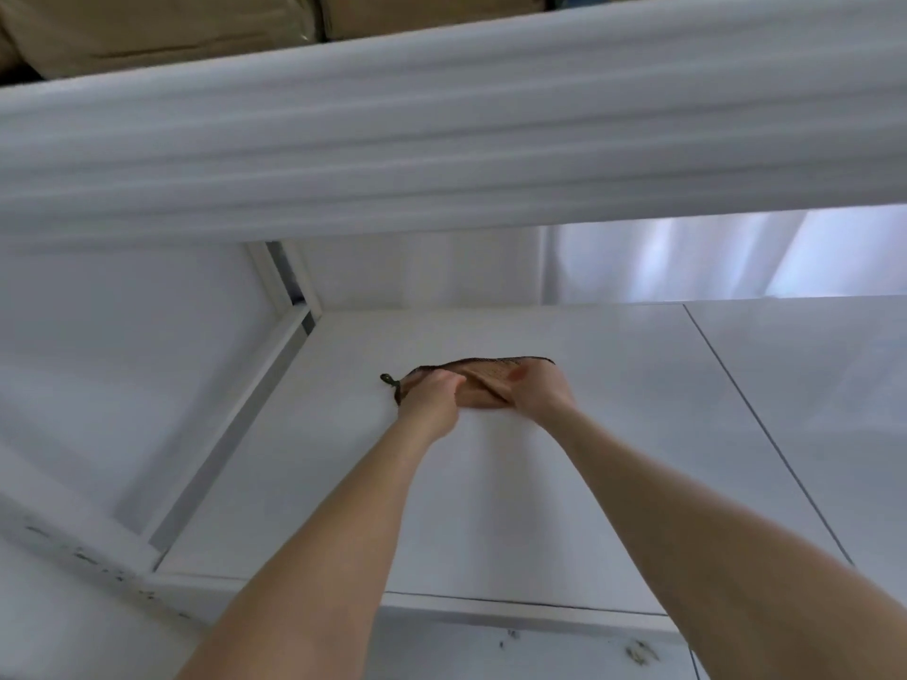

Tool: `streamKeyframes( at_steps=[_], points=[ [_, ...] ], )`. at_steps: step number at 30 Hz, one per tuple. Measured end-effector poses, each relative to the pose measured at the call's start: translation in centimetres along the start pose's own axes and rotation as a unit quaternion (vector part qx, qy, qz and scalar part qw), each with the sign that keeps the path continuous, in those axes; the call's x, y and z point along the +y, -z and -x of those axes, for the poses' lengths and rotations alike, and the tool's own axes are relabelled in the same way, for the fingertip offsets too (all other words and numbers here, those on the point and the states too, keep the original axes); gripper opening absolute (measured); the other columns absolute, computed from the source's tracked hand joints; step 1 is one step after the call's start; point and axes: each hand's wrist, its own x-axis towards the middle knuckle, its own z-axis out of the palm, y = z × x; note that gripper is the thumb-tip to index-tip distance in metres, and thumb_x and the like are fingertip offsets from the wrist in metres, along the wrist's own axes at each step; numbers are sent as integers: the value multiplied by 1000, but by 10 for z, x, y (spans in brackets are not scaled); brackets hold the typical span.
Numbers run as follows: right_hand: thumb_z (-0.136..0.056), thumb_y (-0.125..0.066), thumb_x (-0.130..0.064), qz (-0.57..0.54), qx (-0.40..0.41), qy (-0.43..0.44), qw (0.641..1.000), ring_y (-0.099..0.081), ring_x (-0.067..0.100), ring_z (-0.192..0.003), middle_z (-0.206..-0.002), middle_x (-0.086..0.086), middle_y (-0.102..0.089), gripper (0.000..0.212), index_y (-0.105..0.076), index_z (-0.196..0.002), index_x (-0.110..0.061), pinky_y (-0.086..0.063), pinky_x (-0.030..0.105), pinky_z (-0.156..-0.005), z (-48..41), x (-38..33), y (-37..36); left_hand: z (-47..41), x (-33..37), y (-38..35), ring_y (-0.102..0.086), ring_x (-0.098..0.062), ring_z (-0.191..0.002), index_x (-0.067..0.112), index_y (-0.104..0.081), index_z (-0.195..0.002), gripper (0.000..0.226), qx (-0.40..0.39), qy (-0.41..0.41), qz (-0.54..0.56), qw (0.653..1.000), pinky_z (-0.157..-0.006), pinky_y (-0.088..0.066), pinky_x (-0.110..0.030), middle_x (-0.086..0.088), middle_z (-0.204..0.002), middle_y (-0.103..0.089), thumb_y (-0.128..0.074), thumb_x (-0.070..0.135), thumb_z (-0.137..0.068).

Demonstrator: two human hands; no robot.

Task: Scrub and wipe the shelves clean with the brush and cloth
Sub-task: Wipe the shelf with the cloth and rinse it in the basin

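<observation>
Cloth (483, 382) lies bunched far back on the white shelf (613, 434), its long axis running left to right, the left hand (432, 397) curled round its left end and the right hand (540, 390) pinching its right end, both equally near.

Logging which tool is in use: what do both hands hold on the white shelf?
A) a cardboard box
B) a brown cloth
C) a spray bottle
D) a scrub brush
B: the left hand and right hand both hold a brown cloth on the white shelf.
</observation>
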Motion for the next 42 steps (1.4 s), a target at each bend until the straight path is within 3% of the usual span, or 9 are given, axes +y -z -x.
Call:
streamKeyframes(
  at_steps=[4,10,22,27,30,33,35,38,42],
  points=[
    [-89,-58,-32,5,-18,5,1000,-55,20,-83,-90,-1,-61,22,-66,-98,-14,-43,26,-70,-10,6,2,-16,14,-18,-5,-22,-147,36,-20,-149,69,-68,-41,-74,994,-118,-8,-50,7,-159,-12,-30,-1,-91],
    [-94,-50,-19,18,-50,-4,999,-59,27,-106,-117,9,-64,28,-64,-116,-11,-50,35,-93,-40,2,-17,-43,18,-25,7,-28,-146,52,-24,-142,56,-149,-40,-59,986,-106,4,-69,14,-159,2,-25,16,-98],
    [-88,-44,-4,-14,6,38,999,-50,27,-123,-137,9,-50,44,-61,-126,-18,-43,37,-104,-79,-32,-45,-87,-122,31,16,-40,-142,49,-5,-146,53,-71,266,-7,961,-106,9,-69,-8,-157,20,-17,58,-96],
    [-87,-42,-1,-12,88,-1,996,-50,26,-120,-132,8,-51,46,-57,-127,-18,-45,37,-100,-85,-5,-18,-125,-49,6,4,-36,-145,36,-23,-148,52,-70,157,3,985,-115,2,-57,-12,-157,14,-25,49,-98],
    [-90,-46,-10,-15,128,-23,991,-51,27,-116,-127,9,-53,35,-57,-123,-17,-45,36,-96,-88,12,-5,-137,28,-24,-14,-34,-143,25,-34,-146,49,-113,42,65,991,-117,-12,-48,-14,-156,-10,-32,40,-99],
    [-92,-46,-18,-43,161,-39,985,-54,28,-114,-123,7,-58,28,-60,-115,-17,-45,34,-91,-94,24,5,-135,83,-42,-34,-29,-138,8,-37,-144,47,-169,29,246,954,-112,-31,-34,-13,-150,-35,-35,27,-101],
    [-92,-42,-17,-56,170,-46,983,-52,28,-116,-125,8,-59,31,-60,-118,-17,-44,34,-90,-98,31,8,-137,94,-45,-39,-29,-135,3,-40,-141,42,-208,3,272,940,-108,-36,-30,-16,-146,-40,-34,19,-102],
    [-92,-44,-18,-42,162,-43,985,-50,30,-119,-127,10,-58,32,-59,-120,-16,-44,36,-94,-103,33,6,-154,76,-37,-34,-27,-137,21,-53,-133,39,-188,-54,168,966,-115,-21,-45,-4,-146,-42,-34,18,-99],
    [-94,-38,-17,10,85,-1,996,-50,31,-122,-134,12,-55,40,-55,-131,-15,-43,37,-100,-110,16,-10,-187,6,-16,-2,-30,-146,38,-25,-147,49,-133,-14,-21,991,-116,-4,-54,0,-160,-3,-21,26,-100]
  ],
)
